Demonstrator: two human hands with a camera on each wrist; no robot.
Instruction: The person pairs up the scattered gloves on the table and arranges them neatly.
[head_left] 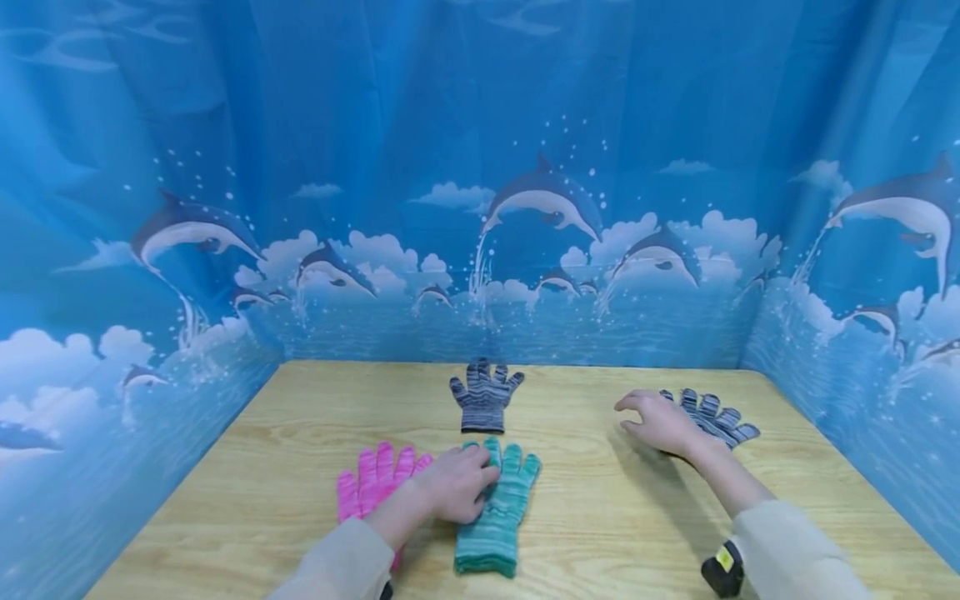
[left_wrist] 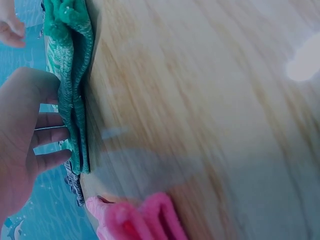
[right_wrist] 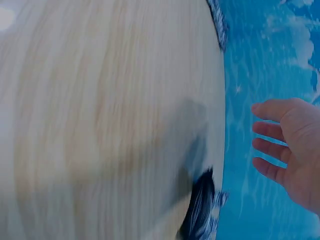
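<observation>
My left hand (head_left: pixel 457 485) rests on a green striped knit glove (head_left: pixel 491 537), fingers toward its finger end. In the left wrist view, the fingertips touch the face of the green glove (left_wrist: pixel 72 95) without curling round it. A bright pink glove (head_left: pixel 375 483) lies to the left, partly hidden by my left forearm. My right hand (head_left: pixel 660 423) hovers above the table with loosely bent fingers and nothing in them, as the right wrist view shows. Beside and partly beneath it lies a black-and-grey striped glove (head_left: pixel 720 419), its cuff hidden in the head view.
A second black-and-grey striped glove (head_left: pixel 483 404) lies flat near the back centre, fingers pointing away. The wooden table (head_left: pixel 585 517) ends at a blue dolphin-print curtain (head_left: pixel 420 167), which surrounds it at the back and both sides.
</observation>
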